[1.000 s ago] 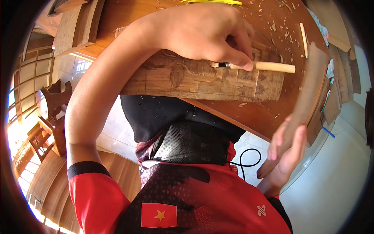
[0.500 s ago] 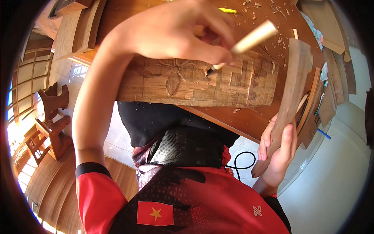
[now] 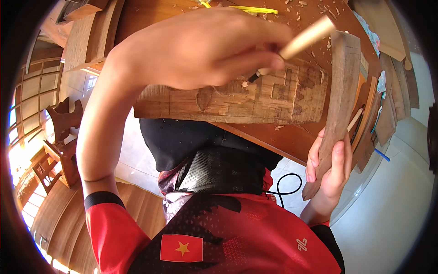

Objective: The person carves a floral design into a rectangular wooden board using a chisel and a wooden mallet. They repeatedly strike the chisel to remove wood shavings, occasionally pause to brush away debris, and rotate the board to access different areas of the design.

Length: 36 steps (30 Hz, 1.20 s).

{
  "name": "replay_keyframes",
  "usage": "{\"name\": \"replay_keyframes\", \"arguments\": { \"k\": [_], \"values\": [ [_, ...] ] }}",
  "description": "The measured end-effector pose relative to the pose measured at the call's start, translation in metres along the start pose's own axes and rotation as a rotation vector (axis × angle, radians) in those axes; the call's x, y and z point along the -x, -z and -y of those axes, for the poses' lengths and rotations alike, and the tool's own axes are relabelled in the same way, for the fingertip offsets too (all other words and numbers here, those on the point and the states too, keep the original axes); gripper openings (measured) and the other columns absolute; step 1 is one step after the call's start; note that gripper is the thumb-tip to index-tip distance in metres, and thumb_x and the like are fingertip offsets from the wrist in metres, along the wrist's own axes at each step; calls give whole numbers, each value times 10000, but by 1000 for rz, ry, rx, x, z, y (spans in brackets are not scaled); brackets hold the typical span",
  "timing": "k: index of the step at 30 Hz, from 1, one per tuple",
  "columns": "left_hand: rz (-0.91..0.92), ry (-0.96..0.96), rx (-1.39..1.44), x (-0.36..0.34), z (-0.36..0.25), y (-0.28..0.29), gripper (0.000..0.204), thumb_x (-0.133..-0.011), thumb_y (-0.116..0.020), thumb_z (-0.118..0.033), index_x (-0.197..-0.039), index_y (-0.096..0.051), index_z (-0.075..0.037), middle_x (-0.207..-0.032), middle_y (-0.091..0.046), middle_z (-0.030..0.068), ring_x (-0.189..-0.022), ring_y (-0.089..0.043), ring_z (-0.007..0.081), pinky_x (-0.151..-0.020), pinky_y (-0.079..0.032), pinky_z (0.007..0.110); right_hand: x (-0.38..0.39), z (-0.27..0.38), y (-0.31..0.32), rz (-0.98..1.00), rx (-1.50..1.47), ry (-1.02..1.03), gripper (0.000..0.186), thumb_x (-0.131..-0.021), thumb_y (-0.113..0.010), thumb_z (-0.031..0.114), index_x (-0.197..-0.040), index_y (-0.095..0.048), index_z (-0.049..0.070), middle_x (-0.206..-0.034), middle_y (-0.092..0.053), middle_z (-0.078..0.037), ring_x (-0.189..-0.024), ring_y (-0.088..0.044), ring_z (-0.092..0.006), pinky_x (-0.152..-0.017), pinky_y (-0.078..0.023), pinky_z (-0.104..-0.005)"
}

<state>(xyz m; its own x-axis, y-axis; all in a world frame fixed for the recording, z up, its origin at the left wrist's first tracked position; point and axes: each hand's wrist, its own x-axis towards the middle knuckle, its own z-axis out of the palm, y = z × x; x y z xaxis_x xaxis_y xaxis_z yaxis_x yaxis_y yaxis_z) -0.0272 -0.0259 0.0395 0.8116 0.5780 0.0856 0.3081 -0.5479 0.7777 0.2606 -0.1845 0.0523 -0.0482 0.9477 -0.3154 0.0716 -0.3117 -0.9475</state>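
A carved wooden board (image 3: 173,102) with raised shapes lies along the table's front edge. Above it my left hand (image 3: 214,52), slightly blurred, grips a chisel (image 3: 308,36) with a pale wooden handle and black collar; its handle tilts up to the right, and its tip is at the carving. My right hand (image 3: 335,166) grips the lower end of a long, brown wooden batten (image 3: 342,77) held up along the board's right end. My left hand covers part of the carving.
Wood shavings and a yellow strap-like item (image 3: 255,9) are on the table (image 3: 283,137). Wooden planks (image 3: 86,32) stand at the upper left, more boards (image 3: 388,123) at the right. Carved wooden furniture (image 3: 64,114) is at the left, a black cord loop (image 3: 289,178) below the table.
The chisel has swung from lying level to tilting steeply upward under my left hand. The batten in my right hand has moved left and up, nearer the board's end and the chisel handle.
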Motion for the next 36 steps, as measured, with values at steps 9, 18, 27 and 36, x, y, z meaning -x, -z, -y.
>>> {"name": "replay_keyframes", "arguments": {
  "k": [9,18,27,36],
  "values": [
    [2,-94,-163,-21,7,-18,274,-1068,-546,-266,-1199,-618,-36,-995,-683,150,-978,-657,336,-878,-498,440,8,-9,13,-43,3,-17,465,-1107,-408,434,-1176,-486,-19,-627,-525,-85,-363,-410,-118,-369,-339,-242],
    [175,-187,-132,-32,17,-17,257,-1066,-531,-222,-1140,-594,17,-1070,-637,159,-1024,-591,388,-915,-464,469,7,-7,18,-106,7,-16,448,-1107,-396,417,-1189,-490,-13,-630,-515,-83,-366,-407,-118,-370,-339,-247],
    [157,-190,-15,-32,26,-22,253,-1071,-521,-212,-1064,-587,31,-1020,-537,164,-1014,-553,374,-886,-439,476,-8,2,18,-253,-106,-2,481,-1139,-289,418,-1227,-475,-17,-661,-474,-72,-354,-396,-127,-300,-354,-271],
    [127,-200,40,-29,31,-25,247,-1066,-531,-194,-1065,-600,43,-1013,-531,167,-1008,-559,366,-878,-439,465,-15,10,10,-132,20,-93,445,-1137,-328,388,-1193,-510,-15,-661,-516,-77,-363,-412,-122,-328,-338,-264]
  ]
}}
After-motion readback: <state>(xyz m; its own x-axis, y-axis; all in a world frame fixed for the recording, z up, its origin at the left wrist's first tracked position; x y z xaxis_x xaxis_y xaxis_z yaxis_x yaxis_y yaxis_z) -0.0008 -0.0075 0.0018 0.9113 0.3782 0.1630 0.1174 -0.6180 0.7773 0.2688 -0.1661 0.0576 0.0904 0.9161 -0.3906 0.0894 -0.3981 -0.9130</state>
